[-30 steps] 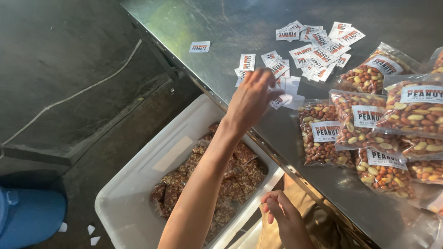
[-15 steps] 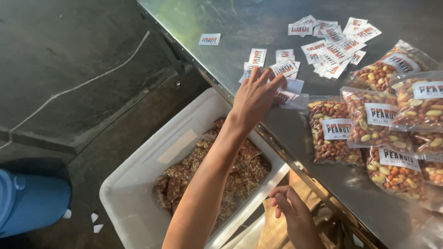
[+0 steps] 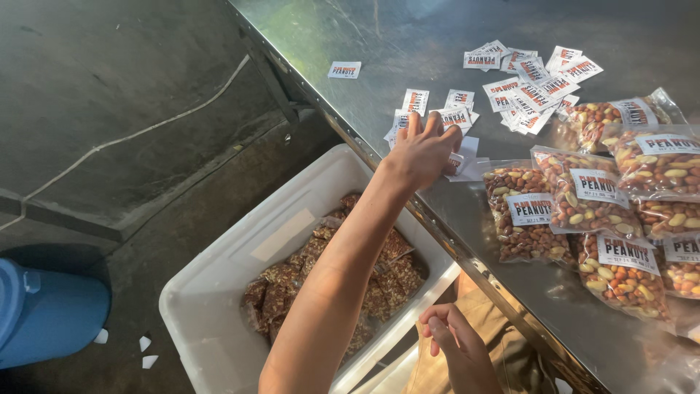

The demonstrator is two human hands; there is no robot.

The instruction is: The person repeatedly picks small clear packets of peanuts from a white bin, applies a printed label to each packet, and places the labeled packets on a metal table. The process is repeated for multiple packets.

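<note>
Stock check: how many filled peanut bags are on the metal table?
7 peanut bags at least, clustered at the right of the metal table: two top right, two in the middle, three nearer the front edge. Overlap and cropping may hide more.

The left hand [image 3: 423, 149] hides the paper labels [image 3: 456, 157] beneath it.

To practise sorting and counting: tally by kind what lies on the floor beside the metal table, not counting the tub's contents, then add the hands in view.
White tub: 1
Blue drum: 1
White scraps: 3
Hands, the left hand and the right hand: 2
Total: 7
</note>
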